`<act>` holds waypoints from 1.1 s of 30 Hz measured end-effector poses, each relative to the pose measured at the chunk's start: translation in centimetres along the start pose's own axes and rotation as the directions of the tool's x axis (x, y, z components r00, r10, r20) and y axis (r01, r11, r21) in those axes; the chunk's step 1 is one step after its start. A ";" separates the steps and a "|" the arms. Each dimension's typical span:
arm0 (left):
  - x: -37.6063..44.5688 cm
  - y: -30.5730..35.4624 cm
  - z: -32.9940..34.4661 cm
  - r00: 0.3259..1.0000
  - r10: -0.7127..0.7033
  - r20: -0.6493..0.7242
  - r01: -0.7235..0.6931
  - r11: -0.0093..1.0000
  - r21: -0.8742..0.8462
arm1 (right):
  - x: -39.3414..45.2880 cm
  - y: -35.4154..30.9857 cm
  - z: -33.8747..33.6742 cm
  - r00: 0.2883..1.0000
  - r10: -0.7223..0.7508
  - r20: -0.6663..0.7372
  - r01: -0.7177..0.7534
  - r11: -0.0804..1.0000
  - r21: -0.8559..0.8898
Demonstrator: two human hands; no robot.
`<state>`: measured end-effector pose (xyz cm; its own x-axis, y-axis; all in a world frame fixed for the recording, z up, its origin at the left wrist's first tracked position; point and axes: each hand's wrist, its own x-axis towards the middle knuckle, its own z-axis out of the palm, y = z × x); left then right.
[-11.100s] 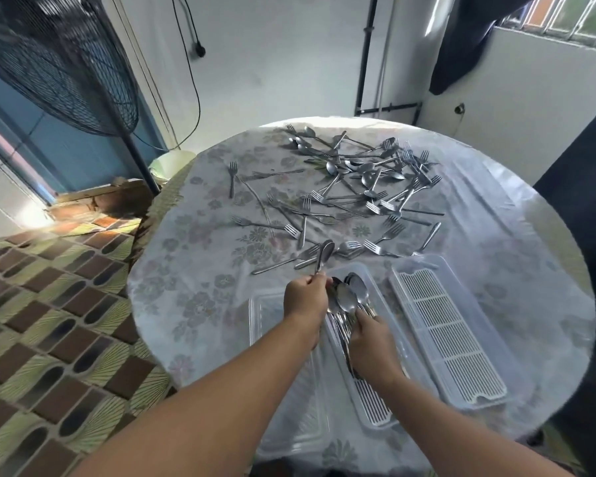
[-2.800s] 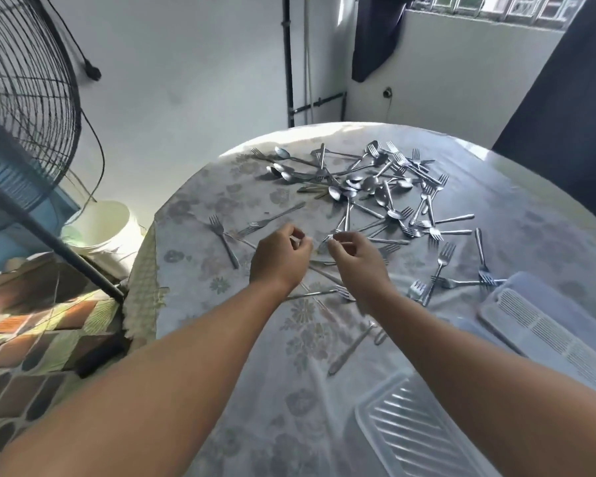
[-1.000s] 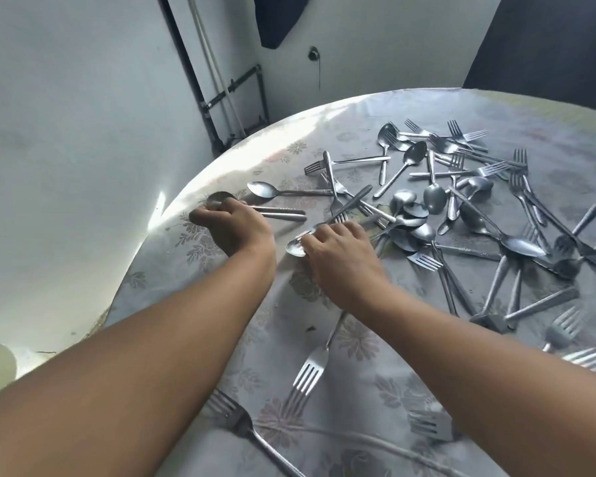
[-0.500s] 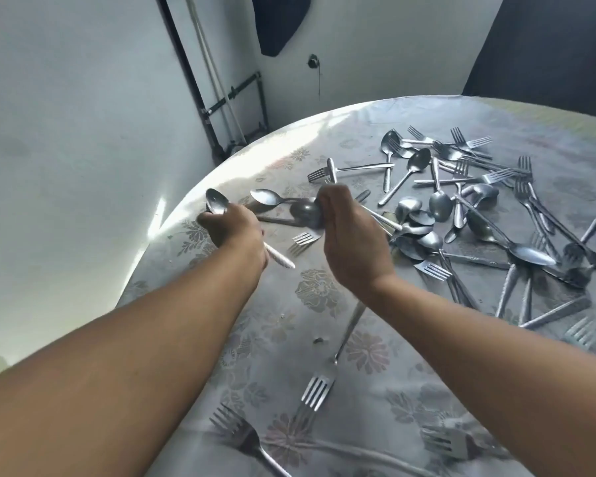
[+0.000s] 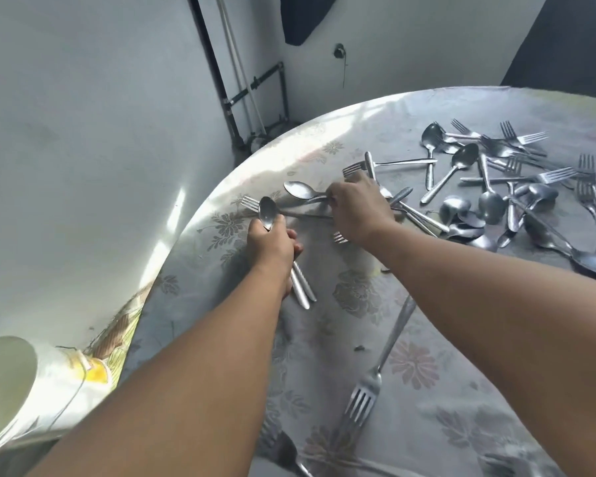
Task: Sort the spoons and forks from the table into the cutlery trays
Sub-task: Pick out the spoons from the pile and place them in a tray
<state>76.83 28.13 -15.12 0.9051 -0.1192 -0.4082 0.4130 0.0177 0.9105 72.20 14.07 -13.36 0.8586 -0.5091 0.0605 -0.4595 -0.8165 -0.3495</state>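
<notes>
Head view: left hand [image 5: 272, 242] grips a bundle of spoons [image 5: 268, 212], fingers curled round the handles, bowls poking up, handle ends sticking out below the wrist. Right hand [image 5: 355, 210] reaches to a loose spoon [image 5: 300, 190] near the table [image 5: 324, 139] edge, fingertips pinching its handle. A fork [image 5: 249, 203] lies just beside. Big tangle of spoons and forks [image 5: 516, 187] on the right, another fork [image 5: 375, 366] in the foreground. Trays out of frame. Judging by that pile, most sorting is left.
</notes>
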 end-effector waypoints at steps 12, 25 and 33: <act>-0.1 -0.6 0.4 0.992 0.122 -0.043 -0.113 0.978 0.174 | -2.7 0.4 -1.0 0.998 0.067 0.017 -0.064 0.989 -0.132; -6.4 1.5 0.6 0.976 0.216 -0.026 -0.203 0.947 0.250 | -8.5 0.9 -8.3 0.974 0.228 0.009 -0.163 0.668 0.726; -16.6 0.5 2.0 0.991 0.088 0.104 -0.098 0.991 0.091 | -16.6 2.7 -11.2 0.965 0.189 0.179 -0.250 0.480 0.841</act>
<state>61.86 28.15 -7.75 0.9226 -0.2194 -0.3172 0.3115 -0.0608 0.9483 54.20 17.29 -4.81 0.7825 -0.5976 -0.1749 -0.2441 -0.0360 -0.9691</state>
